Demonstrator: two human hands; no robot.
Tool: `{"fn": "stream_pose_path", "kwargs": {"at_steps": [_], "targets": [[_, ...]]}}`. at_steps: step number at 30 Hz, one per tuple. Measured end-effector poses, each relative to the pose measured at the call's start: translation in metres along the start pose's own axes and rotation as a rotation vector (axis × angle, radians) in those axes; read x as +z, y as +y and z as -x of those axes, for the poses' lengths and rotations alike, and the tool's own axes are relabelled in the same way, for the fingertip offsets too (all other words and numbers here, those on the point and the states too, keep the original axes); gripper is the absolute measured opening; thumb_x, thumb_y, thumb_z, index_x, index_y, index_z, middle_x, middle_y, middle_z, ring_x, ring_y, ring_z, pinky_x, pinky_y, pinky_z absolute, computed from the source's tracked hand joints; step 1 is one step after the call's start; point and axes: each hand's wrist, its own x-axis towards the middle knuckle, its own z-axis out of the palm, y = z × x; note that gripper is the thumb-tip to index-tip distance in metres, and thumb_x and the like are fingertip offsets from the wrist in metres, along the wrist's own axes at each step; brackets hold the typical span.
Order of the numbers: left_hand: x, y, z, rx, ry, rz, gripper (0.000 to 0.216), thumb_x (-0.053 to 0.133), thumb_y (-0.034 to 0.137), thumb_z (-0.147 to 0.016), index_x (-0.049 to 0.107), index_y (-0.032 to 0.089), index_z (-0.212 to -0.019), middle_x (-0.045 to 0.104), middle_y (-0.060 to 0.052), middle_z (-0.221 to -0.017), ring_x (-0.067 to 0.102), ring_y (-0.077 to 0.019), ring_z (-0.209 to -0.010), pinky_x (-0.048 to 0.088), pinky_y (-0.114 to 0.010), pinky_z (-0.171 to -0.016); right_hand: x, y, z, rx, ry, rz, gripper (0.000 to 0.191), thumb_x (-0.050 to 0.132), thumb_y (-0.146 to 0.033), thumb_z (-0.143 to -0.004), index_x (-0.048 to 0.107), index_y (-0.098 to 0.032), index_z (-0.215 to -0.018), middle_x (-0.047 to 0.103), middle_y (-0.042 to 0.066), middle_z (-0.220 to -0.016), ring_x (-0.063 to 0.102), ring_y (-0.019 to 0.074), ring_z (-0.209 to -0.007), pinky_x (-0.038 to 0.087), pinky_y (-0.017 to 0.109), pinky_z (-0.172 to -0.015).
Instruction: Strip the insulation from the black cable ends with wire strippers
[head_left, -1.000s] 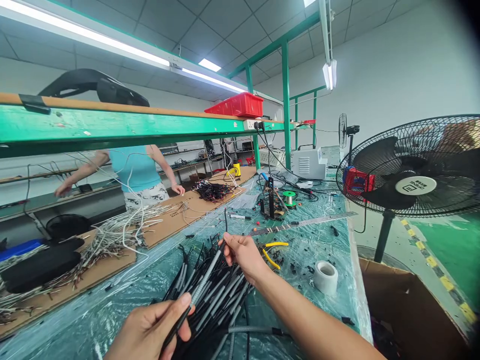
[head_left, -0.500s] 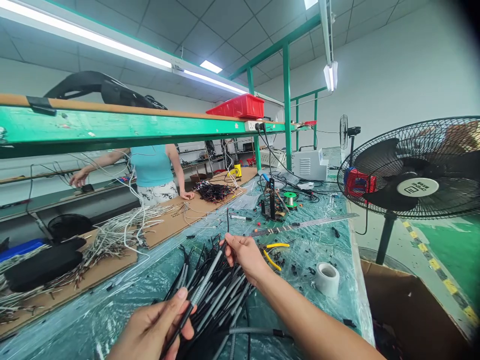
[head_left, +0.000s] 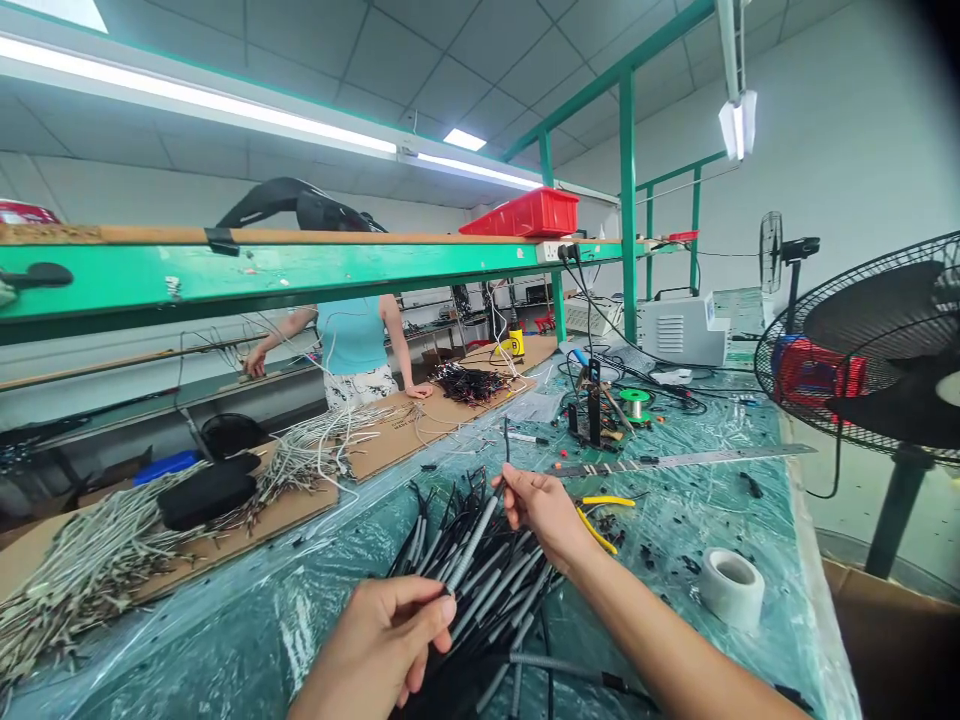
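Presently, your left hand (head_left: 386, 635) and right hand (head_left: 546, 510) pinch a grey-sleeved cable (head_left: 474, 543) near and far, above the cable pile (head_left: 510, 592). Left of that pile the table (head_left: 330, 562) offers open room; to the right, the tape roll (head_left: 733, 588) stands near the table's edge. Your left hand hides the cable's near end, your right obscures the yellow-handled pliers' (head_left: 598, 531) tips, and the fan (head_left: 874, 320) is cut off at right.

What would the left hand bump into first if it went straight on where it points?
Past the grey cable it holds, the left hand would probably meet the pile of cables. Depth is unclear, so it might pass above and reach the right hand.
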Motion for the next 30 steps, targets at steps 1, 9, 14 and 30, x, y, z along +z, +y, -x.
{"fn": "stream_pose_path", "kwargs": {"at_steps": [1,9,14,30], "targets": [[-0.0006,0.0007,0.0004,0.004,0.000,-0.016,0.045,0.057,0.057,-0.079,0.064,0.015,-0.066,0.052,0.003,-0.049,0.037,-0.0078,-0.039,0.030,-0.022,-0.040,0.0001,-0.0003,0.0004,0.002,0.002,0.001,0.049,0.074,-0.062,-0.063,0.067,-0.013,-0.071,0.052,-0.003,-0.051,0.041,0.0078,-0.039,0.030,0.023,-0.042],[0.0000,0.0076,0.0021,-0.027,0.039,-0.058,0.050,0.052,0.060,-0.082,0.059,0.018,-0.056,0.040,0.007,-0.035,0.033,-0.0080,-0.035,0.026,-0.022,-0.042,-0.0005,-0.0008,0.0019,-0.002,-0.008,0.015,0.048,0.074,-0.061,-0.065,0.066,-0.014,-0.069,0.052,-0.003,-0.052,0.041,0.0073,-0.039,0.029,0.023,-0.043],[0.0014,0.0057,0.0011,-0.043,0.075,-0.044,0.053,0.052,0.062,-0.080,0.059,0.018,-0.052,0.039,0.007,-0.033,0.033,-0.0076,-0.033,0.026,-0.022,-0.041,0.0009,-0.0019,0.0021,-0.009,-0.021,0.021,0.048,0.074,-0.061,-0.065,0.064,-0.014,-0.062,0.052,-0.003,-0.052,0.041,0.0070,-0.039,0.028,0.023,-0.044],[0.0081,0.0083,0.0045,-0.014,0.015,-0.036,0.047,0.048,0.056,-0.085,0.051,0.020,-0.055,0.037,0.009,-0.038,0.033,-0.0080,-0.036,0.025,-0.022,-0.040,-0.0022,-0.0008,0.0013,0.019,-0.039,0.011,0.048,0.073,-0.060,-0.068,0.064,-0.013,-0.064,0.052,-0.002,-0.054,0.042,0.0080,-0.042,0.030,0.024,-0.046]]}}
